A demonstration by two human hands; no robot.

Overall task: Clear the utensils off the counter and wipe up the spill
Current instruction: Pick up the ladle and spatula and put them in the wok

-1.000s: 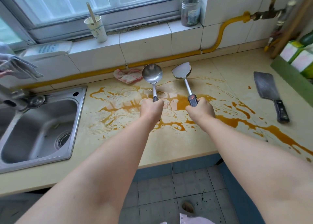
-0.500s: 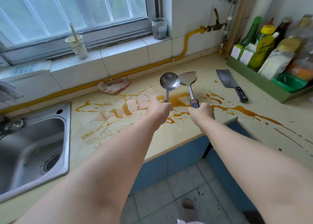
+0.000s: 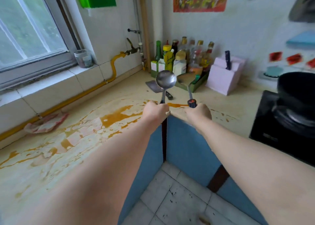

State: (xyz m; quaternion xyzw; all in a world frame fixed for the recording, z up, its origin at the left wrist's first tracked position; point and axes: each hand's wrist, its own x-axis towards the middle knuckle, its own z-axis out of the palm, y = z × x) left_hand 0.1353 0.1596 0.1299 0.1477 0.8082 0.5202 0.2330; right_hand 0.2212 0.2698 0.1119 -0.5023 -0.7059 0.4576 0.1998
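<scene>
Mirror-grey across the round-bowled steel ladle (image 3: pixel 166 80); black with a red band on the grip of the metal spatula (image 3: pixel 191 102). Orange-brown in ragged streaks and blotches for the liquid spill (image 3: pixel 117 117) over the pale cream bench (image 3: pixel 42 170). Pink and white on the crumpled rag (image 3: pixel 46 124), yellow along the wall pipe (image 3: pixel 85 95), lilac on the knife block (image 3: pixel 223 80)

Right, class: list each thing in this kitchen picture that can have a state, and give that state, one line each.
ladle, raised off the counter, gripped by the left hand
spatula, raised, gripped by the right hand
spill, unwiped across the counter
cloth, crumpled, untouched
cleaver, lying flat on the counter
knife, slotted in the pink block
</scene>
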